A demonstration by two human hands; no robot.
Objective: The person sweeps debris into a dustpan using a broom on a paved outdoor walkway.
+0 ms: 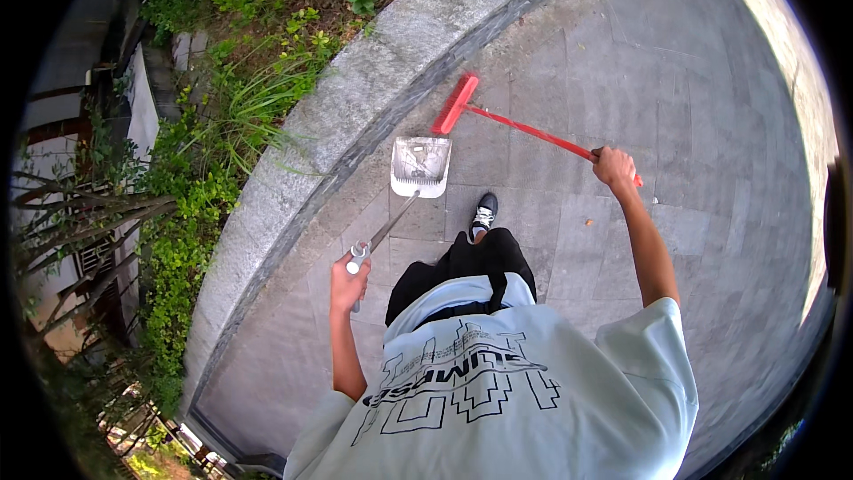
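Note:
My right hand (615, 167) is closed around the red handle of a broom (456, 103), near its end. The broom's red head rests by the foot of the stone curb, just beyond the dustpan's far edge and apart from it. In my left hand (349, 284) is the grey handle of a long-handled dustpan (435, 190), gripped near its top. The white pan lies on the paving with its mouth facing away from me, toward the broom head. Some small debris shows inside the pan, too small to name.
A curved stone curb (306, 129) bounds the paving on the left, with green plants (267, 93) behind it. Grey paving (649, 98) spreads to the right. A small orange-brown bit (588, 222) lies below my right hand. One dark shoe (485, 212) shows ahead of me.

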